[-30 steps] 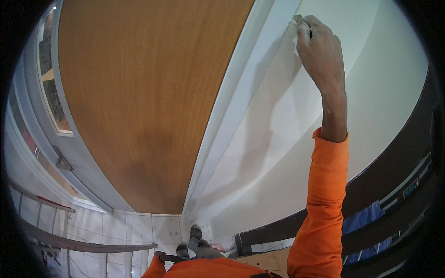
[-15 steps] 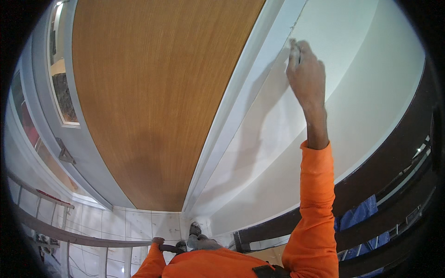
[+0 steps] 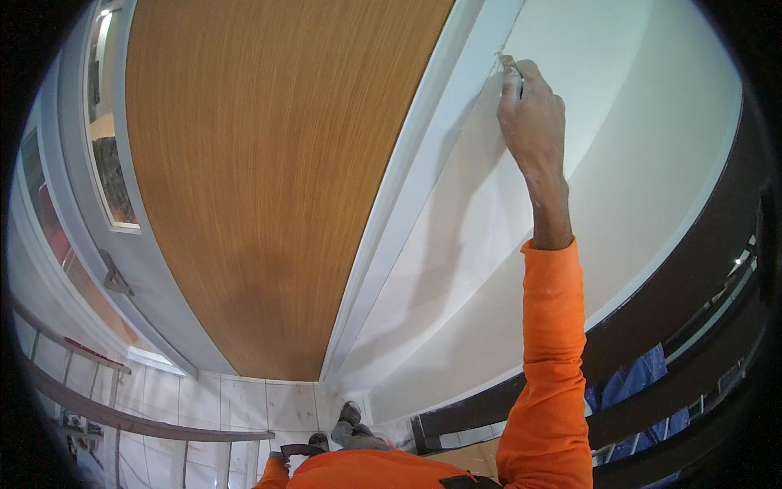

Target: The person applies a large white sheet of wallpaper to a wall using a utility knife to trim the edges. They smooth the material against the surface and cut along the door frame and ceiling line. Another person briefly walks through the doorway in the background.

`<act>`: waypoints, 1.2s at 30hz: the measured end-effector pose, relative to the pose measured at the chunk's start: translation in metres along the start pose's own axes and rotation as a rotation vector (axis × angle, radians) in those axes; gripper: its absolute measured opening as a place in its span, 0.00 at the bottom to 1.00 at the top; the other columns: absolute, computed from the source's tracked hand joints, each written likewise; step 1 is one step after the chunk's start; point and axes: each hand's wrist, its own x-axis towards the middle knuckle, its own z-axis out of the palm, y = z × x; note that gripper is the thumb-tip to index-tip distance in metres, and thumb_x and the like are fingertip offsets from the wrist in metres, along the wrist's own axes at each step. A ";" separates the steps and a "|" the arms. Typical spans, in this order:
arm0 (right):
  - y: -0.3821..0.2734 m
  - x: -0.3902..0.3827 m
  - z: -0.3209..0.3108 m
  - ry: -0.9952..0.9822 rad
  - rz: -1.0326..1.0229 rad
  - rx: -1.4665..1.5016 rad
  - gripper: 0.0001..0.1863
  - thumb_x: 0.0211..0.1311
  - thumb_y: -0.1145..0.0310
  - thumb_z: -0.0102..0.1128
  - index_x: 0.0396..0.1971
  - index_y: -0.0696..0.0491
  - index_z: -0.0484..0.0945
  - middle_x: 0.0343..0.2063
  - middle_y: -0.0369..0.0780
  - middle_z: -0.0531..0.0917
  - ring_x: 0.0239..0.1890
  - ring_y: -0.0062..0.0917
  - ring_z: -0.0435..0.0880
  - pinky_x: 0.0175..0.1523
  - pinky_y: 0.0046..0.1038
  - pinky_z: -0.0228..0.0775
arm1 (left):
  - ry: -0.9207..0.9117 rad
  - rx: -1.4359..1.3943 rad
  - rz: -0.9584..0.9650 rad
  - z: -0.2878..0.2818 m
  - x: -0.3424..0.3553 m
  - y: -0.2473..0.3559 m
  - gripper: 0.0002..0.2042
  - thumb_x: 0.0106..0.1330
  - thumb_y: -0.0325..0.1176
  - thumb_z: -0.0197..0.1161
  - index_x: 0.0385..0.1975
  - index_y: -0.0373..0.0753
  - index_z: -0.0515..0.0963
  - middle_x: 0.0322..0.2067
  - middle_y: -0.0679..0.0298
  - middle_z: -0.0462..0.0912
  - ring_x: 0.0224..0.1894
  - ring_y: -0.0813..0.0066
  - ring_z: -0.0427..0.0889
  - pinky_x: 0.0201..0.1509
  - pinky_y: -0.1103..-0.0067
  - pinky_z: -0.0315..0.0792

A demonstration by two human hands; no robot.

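Note:
My right hand (image 3: 529, 110), dusty at the fingertips, is raised to the seam (image 3: 498, 54) between the white door frame (image 3: 415, 167) and the white wall (image 3: 603, 98). Its fingers are pinched round something small that I cannot make out. My left hand (image 3: 279, 458) is low at the bottom edge beside my orange top, closed on a dark curved object (image 3: 297, 449), mostly hidden. Left of the frame stands a wood-grain door panel (image 3: 261, 163).
A glazed grey door (image 3: 151, 269) with a handle is at left. Metal ladder-like rails (image 3: 151, 428) cross the lower left above white floor tiles (image 3: 244, 399), where my shoes (image 3: 350, 414) show. Dark curved boards (image 3: 619, 322) and blue sheeting (image 3: 635, 375) lie at lower right.
My right hand moved down and left along the seam from a second ago, then slightly up again in the last half second. My left hand stays low, sitting a little lower now.

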 end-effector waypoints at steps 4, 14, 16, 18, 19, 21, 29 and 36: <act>0.014 0.003 0.003 0.006 -0.108 -0.122 0.14 0.76 0.64 0.48 0.50 0.56 0.78 0.26 0.46 0.87 0.28 0.40 0.85 0.42 0.42 0.76 | -0.023 -0.003 0.018 -0.006 0.003 0.005 0.19 0.55 0.43 0.68 0.47 0.47 0.84 0.48 0.62 0.88 0.48 0.63 0.87 0.49 0.63 0.82; 0.011 -0.010 0.022 0.003 -0.095 -0.055 0.11 0.74 0.70 0.49 0.43 0.60 0.79 0.41 0.44 0.83 0.22 0.33 0.79 0.41 0.40 0.74 | -0.017 -0.036 0.012 -0.028 0.024 0.005 0.18 0.56 0.41 0.67 0.48 0.47 0.84 0.47 0.63 0.88 0.47 0.64 0.87 0.49 0.64 0.81; 0.012 -0.012 0.028 0.029 -0.135 -0.073 0.11 0.73 0.70 0.50 0.42 0.60 0.80 0.43 0.43 0.82 0.21 0.32 0.78 0.39 0.38 0.75 | -0.016 -0.042 0.011 -0.033 0.028 0.001 0.18 0.56 0.40 0.67 0.48 0.47 0.84 0.47 0.63 0.88 0.47 0.64 0.87 0.49 0.65 0.81; 0.017 -0.013 0.037 0.096 -0.195 -0.084 0.11 0.74 0.69 0.50 0.42 0.60 0.79 0.37 0.43 0.80 0.19 0.32 0.77 0.35 0.36 0.73 | -0.015 -0.051 0.007 -0.036 0.029 -0.003 0.18 0.57 0.40 0.66 0.48 0.47 0.84 0.46 0.63 0.88 0.46 0.64 0.86 0.49 0.65 0.81; 0.021 -0.013 0.039 0.143 -0.229 -0.084 0.11 0.75 0.68 0.49 0.41 0.59 0.79 0.32 0.42 0.79 0.17 0.31 0.76 0.32 0.34 0.72 | -0.013 -0.052 0.007 -0.038 0.031 -0.004 0.18 0.57 0.39 0.66 0.48 0.47 0.84 0.46 0.63 0.88 0.46 0.64 0.86 0.49 0.65 0.81; 0.026 -0.015 0.044 0.213 -0.244 -0.054 0.11 0.76 0.67 0.48 0.40 0.58 0.77 0.18 0.42 0.76 0.14 0.29 0.74 0.25 0.32 0.69 | -0.010 -0.057 0.009 -0.041 0.033 -0.004 0.17 0.57 0.39 0.66 0.48 0.47 0.84 0.46 0.63 0.88 0.46 0.64 0.86 0.48 0.65 0.81; 0.011 -0.030 0.041 0.076 -0.045 -0.032 0.10 0.75 0.66 0.54 0.44 0.59 0.73 0.13 0.44 0.77 0.15 0.34 0.80 0.19 0.30 0.72 | -0.007 -0.095 -0.004 -0.035 0.030 -0.002 0.17 0.58 0.37 0.65 0.48 0.47 0.84 0.45 0.63 0.88 0.45 0.64 0.86 0.48 0.66 0.81; 0.009 -0.048 0.044 0.013 -0.005 -0.020 0.10 0.73 0.68 0.54 0.47 0.57 0.70 0.14 0.45 0.79 0.19 0.38 0.84 0.24 0.36 0.76 | -0.011 -0.095 -0.004 -0.025 0.020 0.001 0.16 0.59 0.35 0.65 0.48 0.46 0.84 0.44 0.63 0.88 0.44 0.64 0.86 0.48 0.67 0.81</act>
